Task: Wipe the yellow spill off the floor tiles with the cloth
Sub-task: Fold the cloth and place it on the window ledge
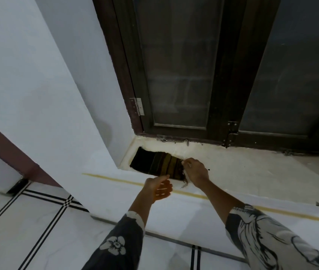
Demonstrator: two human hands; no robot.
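Observation:
A dark striped cloth [155, 163], folded flat with black, brown and olive bands, lies in the left corner of the window sill [242, 172]. My right hand [196, 171] is at the cloth's frayed right end, fingertips pinching its edge. My left hand [159, 187] hovers just in front of the cloth's near edge, fingers relaxed, thumb stretched toward the cloth, holding nothing. No yellow spill shows on the white floor tiles [38, 221]; only a thin yellow line [193, 194] runs along the sill's ledge.
A dark wooden window frame [225, 94] with glass panes rises behind the sill; a metal latch hook [175, 141] lies at its base. White walls [47, 94] close in on the left. The floor tiles carry black stripe borders [65, 201].

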